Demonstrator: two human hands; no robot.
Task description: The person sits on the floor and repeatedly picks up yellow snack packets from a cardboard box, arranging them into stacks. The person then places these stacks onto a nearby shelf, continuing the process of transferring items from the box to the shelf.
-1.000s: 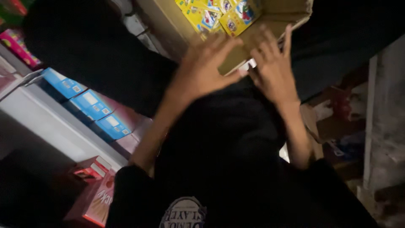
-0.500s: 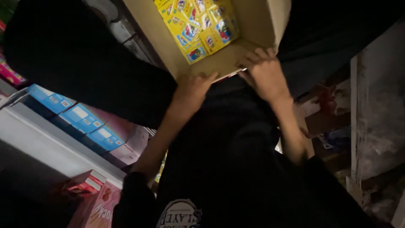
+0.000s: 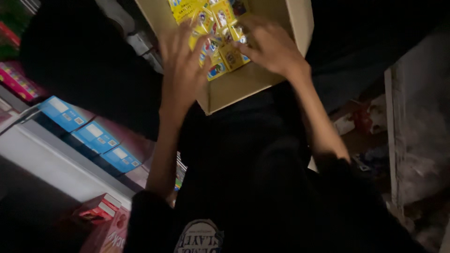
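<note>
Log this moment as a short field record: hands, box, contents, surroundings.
left hand: open, fingers spread, over the near left wall of the cardboard box; whether it touches the packets cannot be told
right hand: inside the box, fingers resting on the yellow packets
box: open at the top, tan, held in front of the person's dark shirt
contents: many small yellow packets with coloured pictures, lying loose
left side: row of blue cartons on a shelf; red and pink boxes lower down
light: dim, right side cluttered and unclear
</note>
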